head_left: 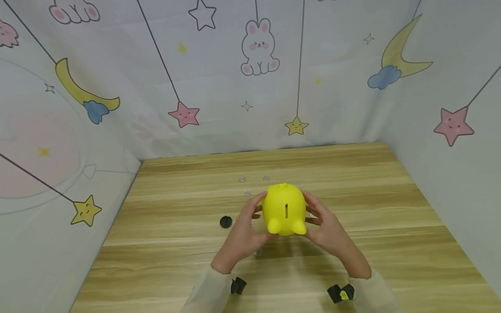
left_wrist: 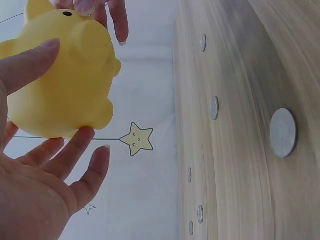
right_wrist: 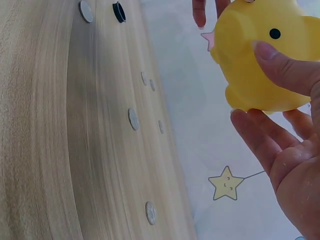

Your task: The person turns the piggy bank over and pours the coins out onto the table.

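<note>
A yellow piggy bank [head_left: 284,195] is held above the wooden table between both hands, its coin slot [head_left: 286,211] facing up toward the head camera and its two ears nearest the person. My left hand [head_left: 243,232] grips its left side, the thumb [left_wrist: 37,62] on the pig's front and the fingers at its side. On the other side my right hand [head_left: 330,232] grips it likewise, with the thumb [right_wrist: 285,67] near one black eye. In the left wrist view, a silver coin [left_wrist: 283,132] lies on the table, apart from the hands.
Several more coins [head_left: 247,193] lie scattered on the wooden table [head_left: 164,204] beyond and below the piggy bank. Left of the left hand lies a round black cap [head_left: 225,221]. White cloth printed with stars, moons and bunnies [head_left: 219,87] hangs behind and along both sides.
</note>
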A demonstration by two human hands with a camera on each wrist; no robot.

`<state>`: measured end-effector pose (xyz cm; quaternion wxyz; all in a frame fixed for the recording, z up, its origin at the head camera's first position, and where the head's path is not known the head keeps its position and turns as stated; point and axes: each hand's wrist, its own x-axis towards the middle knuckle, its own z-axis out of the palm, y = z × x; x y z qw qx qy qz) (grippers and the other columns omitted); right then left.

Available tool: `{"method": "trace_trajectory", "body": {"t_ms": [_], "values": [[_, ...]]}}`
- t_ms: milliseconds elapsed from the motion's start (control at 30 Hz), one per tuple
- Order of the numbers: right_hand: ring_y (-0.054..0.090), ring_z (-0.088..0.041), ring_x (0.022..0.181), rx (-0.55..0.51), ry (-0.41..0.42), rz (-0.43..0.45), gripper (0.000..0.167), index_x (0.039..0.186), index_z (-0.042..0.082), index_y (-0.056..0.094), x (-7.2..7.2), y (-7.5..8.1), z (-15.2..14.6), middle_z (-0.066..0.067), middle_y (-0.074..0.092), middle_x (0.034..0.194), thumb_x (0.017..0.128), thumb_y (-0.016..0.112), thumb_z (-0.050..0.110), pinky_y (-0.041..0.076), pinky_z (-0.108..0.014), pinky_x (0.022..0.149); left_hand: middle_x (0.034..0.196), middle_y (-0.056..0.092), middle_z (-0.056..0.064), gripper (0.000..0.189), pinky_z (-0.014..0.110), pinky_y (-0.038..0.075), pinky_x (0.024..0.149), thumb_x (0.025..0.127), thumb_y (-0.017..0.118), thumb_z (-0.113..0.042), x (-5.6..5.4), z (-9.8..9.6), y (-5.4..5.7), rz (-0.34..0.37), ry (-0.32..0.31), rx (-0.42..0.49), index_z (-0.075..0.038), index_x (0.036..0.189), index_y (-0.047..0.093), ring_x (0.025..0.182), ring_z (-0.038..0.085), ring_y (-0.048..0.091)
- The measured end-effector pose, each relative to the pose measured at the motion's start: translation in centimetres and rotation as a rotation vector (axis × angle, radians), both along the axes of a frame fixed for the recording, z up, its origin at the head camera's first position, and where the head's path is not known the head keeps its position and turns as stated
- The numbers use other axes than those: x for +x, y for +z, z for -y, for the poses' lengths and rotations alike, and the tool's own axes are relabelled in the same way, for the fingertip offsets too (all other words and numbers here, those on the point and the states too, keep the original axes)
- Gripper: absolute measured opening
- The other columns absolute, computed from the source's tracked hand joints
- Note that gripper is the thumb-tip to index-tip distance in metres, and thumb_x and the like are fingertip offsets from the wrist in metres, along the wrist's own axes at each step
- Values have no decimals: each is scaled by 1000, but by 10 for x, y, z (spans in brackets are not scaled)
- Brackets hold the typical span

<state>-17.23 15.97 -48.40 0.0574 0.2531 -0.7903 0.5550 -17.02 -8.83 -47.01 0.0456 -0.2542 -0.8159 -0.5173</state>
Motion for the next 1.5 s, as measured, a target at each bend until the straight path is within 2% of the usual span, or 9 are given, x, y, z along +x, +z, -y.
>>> {"method": "trace_trajectory", "body": {"t_ms": [433,600,767,933,1067,1233,1400,1467,1500], "values": [[51,-43,125,-5,-4,-25,93,155,9,32,0,1,0,-18,37,154,78,80,-9,55,-42,86,151,38,-5,99,53,48,94,76,87,-7,-1,-1,-1,-10,-12,6,-32,153,29,124,23,53],[52,-42,125,-3,2,-4,94,155,10,31,1,1,-2,-17,36,154,77,81,-7,55,-40,87,151,38,-4,98,49,49,93,77,87,-11,-1,-1,-1,-11,-9,-4,-31,154,29,122,23,54],[53,-36,124,-26,46,53,96,156,10,28,1,2,-6,-15,36,154,78,82,-3,54,-35,88,149,39,-7,99,46,49,91,76,89,-17,0,0,-1,25,-6,7,-33,154,29,115,17,56],[56,-22,118,-68,100,77,93,156,7,27,2,5,-8,-19,39,150,80,80,-2,55,-35,85,146,41,-8,99,48,50,90,76,89,-26,0,0,-2,58,-13,40,-34,154,29,109,14,55],[59,-16,110,-99,130,97,89,156,7,27,3,5,-8,-21,42,147,83,78,-3,56,-36,81,138,46,-5,93,49,50,88,79,86,-30,0,0,0,111,-6,64,-35,154,30,103,16,55],[61,-21,101,-101,129,174,78,154,2,29,3,5,-7,-23,44,141,89,73,1,57,-35,77,122,52,0,82,50,50,87,84,80,-39,-1,1,1,219,5,55,-33,152,34,98,18,56],[63,-28,89,-52,68,342,55,142,-5,41,3,11,-6,-21,53,120,97,65,13,58,-42,68,101,60,1,69,40,54,76,89,71,-46,-2,2,3,288,27,-8,-17,147,46,88,18,60],[64,-32,81,2,38,398,43,131,-7,50,3,15,-4,-19,59,105,101,59,23,58,-42,61,91,63,2,64,38,55,71,93,64,-51,-2,1,4,337,45,-36,-9,140,54,80,19,62],[64,-34,77,31,26,424,43,126,-8,53,3,17,-3,-17,61,98,103,56,28,58,-41,59,86,64,2,63,37,56,68,95,60,-54,-2,0,4,361,59,-53,-6,134,58,76,21,63]]}}
